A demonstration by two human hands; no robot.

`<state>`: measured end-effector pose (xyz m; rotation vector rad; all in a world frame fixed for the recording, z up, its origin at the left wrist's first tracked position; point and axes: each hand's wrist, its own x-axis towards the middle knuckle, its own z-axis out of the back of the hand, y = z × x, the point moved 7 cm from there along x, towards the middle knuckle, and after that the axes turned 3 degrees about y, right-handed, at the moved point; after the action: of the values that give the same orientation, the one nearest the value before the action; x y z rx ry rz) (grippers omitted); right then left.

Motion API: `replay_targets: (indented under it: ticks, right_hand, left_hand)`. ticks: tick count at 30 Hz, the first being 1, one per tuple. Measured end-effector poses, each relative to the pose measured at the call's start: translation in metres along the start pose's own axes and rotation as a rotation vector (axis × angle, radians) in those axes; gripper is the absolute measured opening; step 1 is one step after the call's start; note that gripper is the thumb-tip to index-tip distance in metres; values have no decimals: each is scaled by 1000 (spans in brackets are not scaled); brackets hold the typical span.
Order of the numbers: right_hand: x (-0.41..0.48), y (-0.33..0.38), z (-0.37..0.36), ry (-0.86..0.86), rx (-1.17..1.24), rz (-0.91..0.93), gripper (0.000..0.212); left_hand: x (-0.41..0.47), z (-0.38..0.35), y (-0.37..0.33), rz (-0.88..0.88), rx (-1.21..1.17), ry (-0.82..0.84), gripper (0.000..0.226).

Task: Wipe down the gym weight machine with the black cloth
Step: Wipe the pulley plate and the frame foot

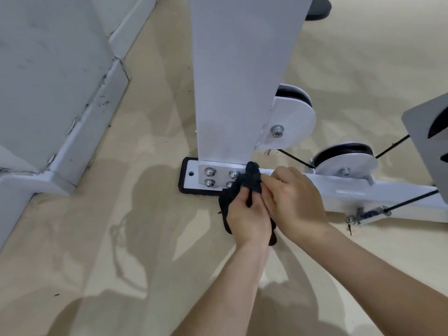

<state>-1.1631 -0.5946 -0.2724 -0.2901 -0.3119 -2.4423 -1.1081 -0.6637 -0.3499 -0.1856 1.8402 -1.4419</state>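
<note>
A white gym weight machine (238, 76) rises from a beige floor (126, 238), its broad upright post bolted to a base plate (191, 178) that sits on a black rubber pad near a grey wall (48, 69). A low white frame rail (388, 192) runs off to the right, carrying two black-grooved pulleys (344, 154) and a thin black cable (293, 159). At the foot of the post, a person's two hands work together on the black cloth (252, 177), which is bunched against the bolted joint and partly covers the bolts (210, 171) on its right side. The left hand (247, 214) is curled around the lower folds of the cloth; the right hand (294, 200) pinches its upper edge with the fingertips. The cloth appears to be getting regathered between strokes, with the base joint as the section in hand. The next move likely calls for pressing the cloth flat and working it around the bolt heads and along the rail.
</note>
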Motion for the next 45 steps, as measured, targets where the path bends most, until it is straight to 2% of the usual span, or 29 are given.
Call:
replay_targets:
  ticks: [1,4,7,8,10,11,14,19,21,24,26,28,30,32,34,35,36,38,40,42,45]
  right_hand:
    - [-6,0,1,27,13,-25,7]
    - [-23,-2,2,127,85,-101,36]
    - [-21,11,3,187,182,-72,52]
    - [-15,15,1,169,217,-67,51]
    - [0,20,-9,146,287,-90,30]
    - [7,21,-12,115,222,-84,21]
    - [5,14,-28,71,-77,-11,27]
    - [-18,6,-29,145,-183,-45,12]
    - [-9,8,-20,112,-145,-65,5]
    - [10,3,-2,-56,-17,-134,19]
    - [11,1,-2,-72,35,-161,22]
    - [8,1,-6,-12,48,-167,18]
    - [3,1,-13,145,16,-187,15]
    - [-3,-5,-20,349,8,-271,6]
    - [-4,-11,-17,409,64,-366,5]
    - [-4,-13,-14,397,160,-438,7]
    - [-2,-15,-11,360,358,-548,8]
    - [1,-15,-9,234,956,-824,8]
    - [8,2,-12,134,1515,-1022,13]
    - [20,26,-6,42,1881,-1109,20]
    - [40,54,24,-41,2168,-1086,19]
  left_hand:
    - [-5,1,-2,-72,57,38,19]
    - [-15,9,-13,-232,100,162,30]
    - [-10,13,-19,-257,15,275,41]
    - [-5,14,-16,-213,-23,281,42]
    - [4,17,-10,-130,-81,234,40]
    - [6,19,-7,-99,-91,203,37]
    - [13,23,5,8,-131,165,32]
    - [14,22,6,49,-84,247,38]
    - [11,23,-4,27,-96,288,32]
    - [5,18,-22,-26,-318,250,26]
    - [-2,7,-21,-29,-348,221,23]
    - [0,1,-10,30,-298,181,21]
    - [4,2,9,165,-289,158,18]
    - [0,0,24,329,-307,193,12]
    - [-5,-3,25,424,-358,218,10]
    - [-5,-4,19,421,-422,204,10]
    - [-3,-2,9,392,-489,182,10]
    - [5,4,-20,301,-581,161,14]
    - [7,9,-49,220,-609,194,22]
    - [7,20,-73,107,-592,188,30]
    - [-4,42,-114,-84,-528,112,36]
